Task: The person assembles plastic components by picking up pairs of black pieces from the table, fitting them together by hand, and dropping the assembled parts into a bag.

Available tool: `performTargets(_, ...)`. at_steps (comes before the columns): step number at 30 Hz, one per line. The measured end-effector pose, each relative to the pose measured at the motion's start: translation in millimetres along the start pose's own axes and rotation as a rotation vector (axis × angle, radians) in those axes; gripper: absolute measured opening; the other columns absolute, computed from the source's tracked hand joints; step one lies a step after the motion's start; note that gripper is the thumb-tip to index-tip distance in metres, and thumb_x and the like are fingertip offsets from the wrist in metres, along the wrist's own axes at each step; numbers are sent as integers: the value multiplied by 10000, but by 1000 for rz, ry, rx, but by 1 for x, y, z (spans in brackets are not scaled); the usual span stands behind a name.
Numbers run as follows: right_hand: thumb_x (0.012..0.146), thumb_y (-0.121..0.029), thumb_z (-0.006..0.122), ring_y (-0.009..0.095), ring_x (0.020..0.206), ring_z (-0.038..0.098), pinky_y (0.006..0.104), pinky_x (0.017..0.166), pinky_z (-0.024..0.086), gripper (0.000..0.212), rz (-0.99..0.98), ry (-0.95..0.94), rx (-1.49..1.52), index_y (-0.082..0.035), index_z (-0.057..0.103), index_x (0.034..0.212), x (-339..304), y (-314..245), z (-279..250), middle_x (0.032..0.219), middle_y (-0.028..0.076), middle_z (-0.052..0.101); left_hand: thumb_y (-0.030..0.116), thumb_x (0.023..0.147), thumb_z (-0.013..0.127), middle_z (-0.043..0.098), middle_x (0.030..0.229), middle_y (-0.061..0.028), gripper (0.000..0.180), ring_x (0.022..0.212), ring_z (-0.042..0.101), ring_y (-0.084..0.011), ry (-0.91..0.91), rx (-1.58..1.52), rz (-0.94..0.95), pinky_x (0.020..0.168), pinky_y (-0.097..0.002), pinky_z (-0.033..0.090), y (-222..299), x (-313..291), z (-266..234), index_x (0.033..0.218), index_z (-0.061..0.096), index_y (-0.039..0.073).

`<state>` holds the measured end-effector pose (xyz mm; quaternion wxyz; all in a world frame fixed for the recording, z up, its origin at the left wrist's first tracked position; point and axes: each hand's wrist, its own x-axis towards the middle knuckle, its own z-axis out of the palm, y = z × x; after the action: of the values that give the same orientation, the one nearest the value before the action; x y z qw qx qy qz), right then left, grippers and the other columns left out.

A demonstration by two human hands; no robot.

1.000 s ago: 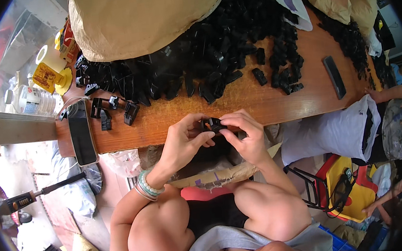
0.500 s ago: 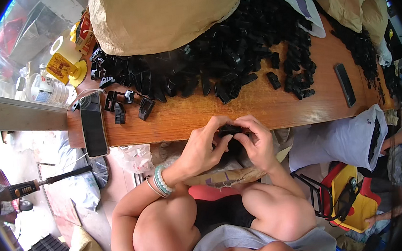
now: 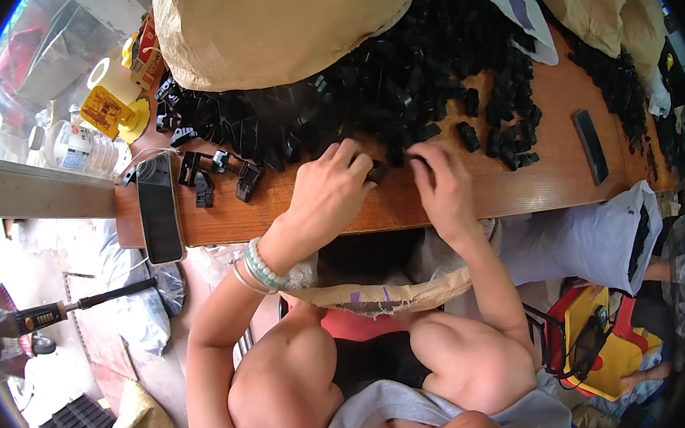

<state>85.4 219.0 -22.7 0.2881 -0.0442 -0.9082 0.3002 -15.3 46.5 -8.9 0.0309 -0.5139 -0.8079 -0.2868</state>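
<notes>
A heap of small black plastic parts [image 3: 333, 105] covers the far side of the wooden table. My left hand [image 3: 330, 186], with a beaded bracelet and bangles on its wrist, is over the table at the near edge of the heap. Its fingers are bent and closed on a small black plastic part [image 3: 376, 172] at the fingertips. To its right, my right hand [image 3: 446, 188] reaches to the heap's edge with fingers curled and the thumb apart from the index finger. I see nothing plainly held in it.
A large tan sack [image 3: 286, 31] lies over the heap. Phones rest at the table's left [image 3: 159, 214] and right [image 3: 589, 146]. Several loose black parts [image 3: 221, 176] lie by the left phone. An open sack [image 3: 390, 295] hangs below the table edge before my knees. A white sack [image 3: 573, 243] stands right.
My hands were together below the table edge around a black part. They have moved apart and forward over the table to the edge of the heap.
</notes>
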Motion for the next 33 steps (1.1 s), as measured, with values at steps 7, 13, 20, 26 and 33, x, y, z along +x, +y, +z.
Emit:
performTargets(7,780,13,694,179,814,567,280,723,449,216,197,16,510,-13,637,987,-27,-21,-21,1000,87,677,152,700,823,589,769,-78,374,647,559,-151,26,-459,-338,574,-291,467,18,-19,-9,969,628,-20)
performTargets(13,718,50,719,246,868,590,312,764,483,256,-37,-28,391,-24,673,958,-24,-35,-17,983,84,695,115,762,777,643,766,-80,362,661,617,-114,-51,-685,-331,590,-259,509,30,-22,-10,1064,639,-28)
performTargets(20,740,14,719,244,870,592,319,760,486,313,-156,-52,317,-47,679,1044,-30,-31,-16,1038,87,682,40,860,670,666,809,-103,313,666,645,-122,-222,-1045,-612,614,-264,537,40,-22,-15,1150,582,-41)
performTargets(26,845,-74,667,211,854,573,302,799,465,337,265,-144,614,10,600,1164,-42,-31,-16,1091,129,629,58,850,662,665,962,-147,388,576,649,-215,1,-822,-314,520,-290,494,46,-26,-9,1201,497,39)
performTargets(33,829,-7,658,238,848,610,306,764,478,219,262,-175,652,13,652,1047,-38,-27,-22,975,127,629,77,822,700,653,867,-128,391,528,600,-216,75,-719,-208,499,-291,479,37,-19,1,1164,518,19)
